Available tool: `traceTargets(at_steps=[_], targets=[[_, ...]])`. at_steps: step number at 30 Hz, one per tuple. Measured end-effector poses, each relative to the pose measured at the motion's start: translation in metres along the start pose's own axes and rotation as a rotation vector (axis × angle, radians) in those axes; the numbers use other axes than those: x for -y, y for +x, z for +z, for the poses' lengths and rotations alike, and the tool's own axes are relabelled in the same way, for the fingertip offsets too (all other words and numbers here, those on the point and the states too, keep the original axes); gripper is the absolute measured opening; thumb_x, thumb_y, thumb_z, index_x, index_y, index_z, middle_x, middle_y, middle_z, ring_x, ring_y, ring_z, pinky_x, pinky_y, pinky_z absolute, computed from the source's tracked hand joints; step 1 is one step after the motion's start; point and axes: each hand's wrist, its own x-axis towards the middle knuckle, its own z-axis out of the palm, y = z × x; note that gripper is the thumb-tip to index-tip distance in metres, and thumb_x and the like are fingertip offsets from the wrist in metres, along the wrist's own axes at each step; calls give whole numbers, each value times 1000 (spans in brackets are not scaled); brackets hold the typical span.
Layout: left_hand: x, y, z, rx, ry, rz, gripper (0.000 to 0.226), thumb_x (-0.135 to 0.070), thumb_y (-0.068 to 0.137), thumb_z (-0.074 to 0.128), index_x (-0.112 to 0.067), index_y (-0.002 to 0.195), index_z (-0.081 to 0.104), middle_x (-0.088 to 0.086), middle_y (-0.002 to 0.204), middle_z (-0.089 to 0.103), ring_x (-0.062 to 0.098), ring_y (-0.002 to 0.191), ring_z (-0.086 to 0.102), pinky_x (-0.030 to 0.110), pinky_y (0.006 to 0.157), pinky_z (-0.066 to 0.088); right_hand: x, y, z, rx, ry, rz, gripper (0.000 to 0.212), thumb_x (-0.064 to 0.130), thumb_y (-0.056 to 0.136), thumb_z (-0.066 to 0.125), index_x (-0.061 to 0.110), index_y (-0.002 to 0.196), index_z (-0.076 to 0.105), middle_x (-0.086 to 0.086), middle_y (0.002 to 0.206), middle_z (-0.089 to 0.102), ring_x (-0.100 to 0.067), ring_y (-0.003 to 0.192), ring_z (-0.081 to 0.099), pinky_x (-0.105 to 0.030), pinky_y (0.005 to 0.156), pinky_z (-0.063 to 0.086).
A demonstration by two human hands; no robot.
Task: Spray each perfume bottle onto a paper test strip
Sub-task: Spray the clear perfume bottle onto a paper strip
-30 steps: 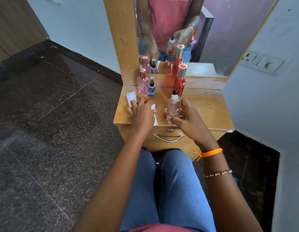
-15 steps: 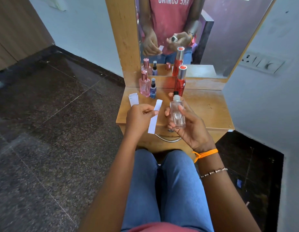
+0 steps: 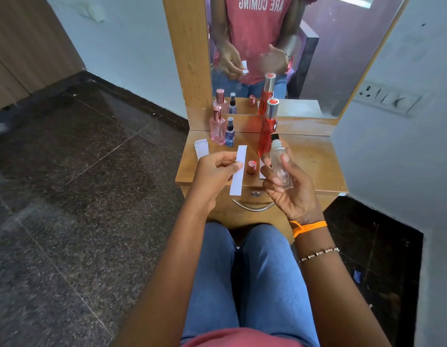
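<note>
A person seated at a small wooden bench (image 3: pixel 315 169) below a mirror (image 3: pixel 325 58) held a paper test strip (image 3: pixel 238 171) upright in the left hand (image 3: pixel 213 171), its grip pinched on the strip's left edge. The right hand (image 3: pixel 290 189) had its grip wrapped around a clear perfume bottle (image 3: pixel 278 161), uncapped, the nozzle raised and tilted away from the strip just beside it. A rose-gold cap (image 3: pixel 251 167) stood on the bench between the two hands. Whether a finger rested on the pump could not be made out, and no mist showed, so this spray appeared not yet made.

Three more bottles waited at the back of the bench: a pink bottle (image 3: pixel 218 126) with its cap on, a small blue bottle (image 3: pixel 230 132) and a tall red bottle (image 3: pixel 267 126). A stack of spare strips (image 3: pixel 201 147) lay near the left edge, and another strip (image 3: pixel 262 172) showed partly behind the right hand. By that reckoning most of the job seemed still ahead.
</note>
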Motion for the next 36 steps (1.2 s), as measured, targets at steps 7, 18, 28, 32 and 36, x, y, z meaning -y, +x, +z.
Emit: traceTargets(at_steps=[7,18,28,32,36], targets=[[-2,-3,4,-5,-18,6,21,-6,84,65,-19,100,67,-8,75,64,4,74,60,16,65,46,4,0,1,-94,-110,15,56,38,74,73,16,122,55,-4,85,63,-7,58,49,-17,54,45],[-3,-6,8,45,37,-18,35,-4,83,65,-17,115,63,-6,67,60,-1,64,58,11,58,43,10,-2,22,-213,-1062,-114,41,1,89,54,25,122,50,-2,86,52,-4,59,46,-15,48,39],[3,-6,9,82,79,1,34,-2,83,64,-17,114,63,-5,65,58,-9,51,54,13,58,42,-2,4,22,-312,-1373,-187,34,2,80,57,19,109,57,-10,70,55,-6,55,40,-11,52,36],[4,-6,10,90,78,-7,36,-3,83,64,-18,116,62,-4,68,57,-5,56,55,9,56,42,-5,5,22,-339,-1382,-193,30,2,81,57,17,107,57,-3,62,46,-6,52,37,-10,49,34],[5,-6,10,91,74,-3,36,-4,84,64,-18,117,61,-2,70,58,0,64,55,11,59,43,-6,6,22,-334,-1391,-191,29,5,83,56,16,110,56,-6,66,52,-5,52,39,-8,47,34]])
